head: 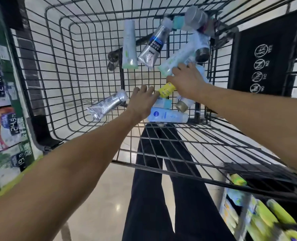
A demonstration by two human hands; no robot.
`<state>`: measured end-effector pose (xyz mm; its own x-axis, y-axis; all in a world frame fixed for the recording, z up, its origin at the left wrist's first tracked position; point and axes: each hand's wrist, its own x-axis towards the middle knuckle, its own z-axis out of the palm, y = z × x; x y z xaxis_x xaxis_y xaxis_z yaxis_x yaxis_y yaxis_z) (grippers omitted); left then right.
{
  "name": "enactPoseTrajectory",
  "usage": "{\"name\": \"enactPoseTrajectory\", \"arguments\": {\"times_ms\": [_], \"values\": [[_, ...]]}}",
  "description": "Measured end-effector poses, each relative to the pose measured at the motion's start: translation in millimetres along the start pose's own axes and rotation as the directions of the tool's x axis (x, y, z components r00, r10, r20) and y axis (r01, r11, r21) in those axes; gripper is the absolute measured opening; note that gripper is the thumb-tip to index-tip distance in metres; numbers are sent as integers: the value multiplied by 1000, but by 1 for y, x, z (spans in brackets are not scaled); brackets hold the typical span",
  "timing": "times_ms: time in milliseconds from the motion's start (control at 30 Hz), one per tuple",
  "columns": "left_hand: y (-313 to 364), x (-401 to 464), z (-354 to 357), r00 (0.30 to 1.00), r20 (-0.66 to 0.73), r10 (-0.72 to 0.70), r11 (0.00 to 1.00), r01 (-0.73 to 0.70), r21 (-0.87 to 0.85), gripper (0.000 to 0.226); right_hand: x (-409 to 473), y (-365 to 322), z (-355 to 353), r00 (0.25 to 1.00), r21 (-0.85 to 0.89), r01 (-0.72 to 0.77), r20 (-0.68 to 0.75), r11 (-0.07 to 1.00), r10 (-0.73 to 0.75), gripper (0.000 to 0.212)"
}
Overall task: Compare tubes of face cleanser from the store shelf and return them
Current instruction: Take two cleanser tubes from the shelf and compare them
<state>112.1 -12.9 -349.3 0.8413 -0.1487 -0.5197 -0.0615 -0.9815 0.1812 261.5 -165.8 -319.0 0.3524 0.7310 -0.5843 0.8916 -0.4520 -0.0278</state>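
Several cleanser tubes lie in a black wire shopping cart point(85, 49). My right hand point(187, 80) reaches down into the cart and grips a yellow tube point(166, 89), whose end sticks out below the thumb. Its fingers lie over a pale mint tube point(175, 61). With fingers straight, my left hand point(140, 103) reaches in beside it, fingertips at the yellow tube's end. A silver tube point(107, 106) lies left of that hand and a light blue tube point(168, 117) just under it. Farther off lie a mint tube point(130, 46) and a silver and blue tube point(153, 47).
A black panel with white symbols point(258, 54) forms the cart's right end. Store shelves with price tags point(3, 119) stand close on the left. Another shelf with green and yellow products point(265, 214) is at the lower right. My dark trouser legs point(161, 188) show under the cart.
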Motion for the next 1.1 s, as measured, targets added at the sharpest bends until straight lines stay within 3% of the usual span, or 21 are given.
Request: {"name": "enactPoseTrajectory", "arguments": {"times_ms": [100,167,233,300,367,433,500,567,667,767,833,933,1100], "values": [[-3,-1,-9,997,50,-54,992,59,-115,51,-5,4,-8,1000,50,-9,-17,999,9,45],[-5,-5,-22,990,101,-102,959,125,-255,48,-19,7,-19,995,185,-83,-32,979,90,39],[-6,-12,-40,976,162,-143,871,201,-449,50,-37,8,-34,975,398,-194,-25,896,222,36],[-3,-23,-64,954,230,-190,694,296,-656,53,-58,9,-51,935,575,-296,12,763,354,36],[2,-39,-95,928,291,-233,464,369,-806,49,-81,7,-68,880,758,-359,81,544,468,37],[10,-60,-131,908,341,-245,226,395,-890,50,-107,3,-89,800,911,-357,183,208,571,39],[19,-86,-169,901,368,-228,-2,378,-926,60,-136,-1,-114,739,955,-291,262,-57,621,40],[29,-113,-206,903,372,-214,-176,339,-924,58,-164,-7,-141,725,949,-191,309,-252,616,45],[48,-153,-256,922,325,-208,-317,251,-915,48,-208,-22,-183,744,893,-22,315,-450,590,51],[68,-187,-303,930,265,-256,-397,149,-906,43,-250,-36,-221,805,760,192,240,-621,542,29],[76,-207,-329,929,221,-298,-401,88,-912,39,-276,-46,-245,816,691,297,175,-659,551,27],[82,-230,-353,943,122,-311,-295,27,-955,42,-309,-58,-273,792,660,390,114,-642,599,31],[91,-253,-394,970,-36,-242,-82,-57,-995,30,-357,-76,-306,670,585,574,69,-574,739,31]]}}
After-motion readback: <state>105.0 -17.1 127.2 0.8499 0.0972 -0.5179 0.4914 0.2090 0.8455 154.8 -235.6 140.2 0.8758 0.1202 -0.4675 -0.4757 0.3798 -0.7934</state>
